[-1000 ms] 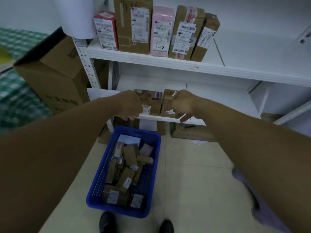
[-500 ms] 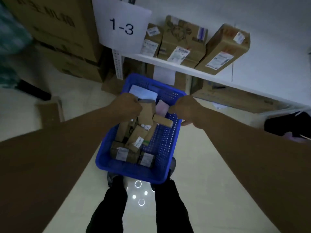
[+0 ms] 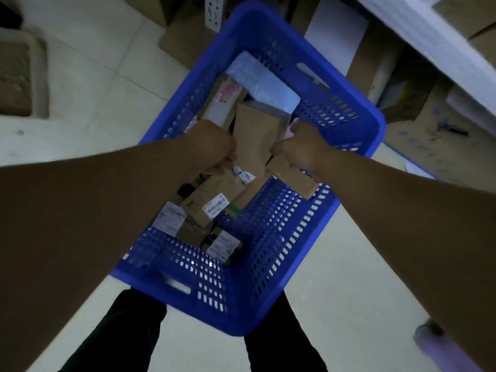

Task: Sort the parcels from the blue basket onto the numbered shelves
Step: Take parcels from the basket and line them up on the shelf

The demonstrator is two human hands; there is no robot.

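Head view, looking straight down: blue basket (image 3: 271,237) low before the person's legs, white shelf (image 3: 429,38) edge just beyond. Inside, a loose pile of labelled parcels (image 3: 212,205). Person's left hand (image 3: 212,147) is curled against the left edge of a tall brown parcel (image 3: 257,135); fingers hidden, cannot tell what it clasps. Person's right hand (image 3: 302,149) is closed round a small brown carton (image 3: 292,177). Cardboard: likely light, stiff, dry, not slippery. Best taken across the narrow sides, clear of labels.

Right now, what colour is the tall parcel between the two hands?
The tall parcel is plain brown cardboard; the head view shows it best.
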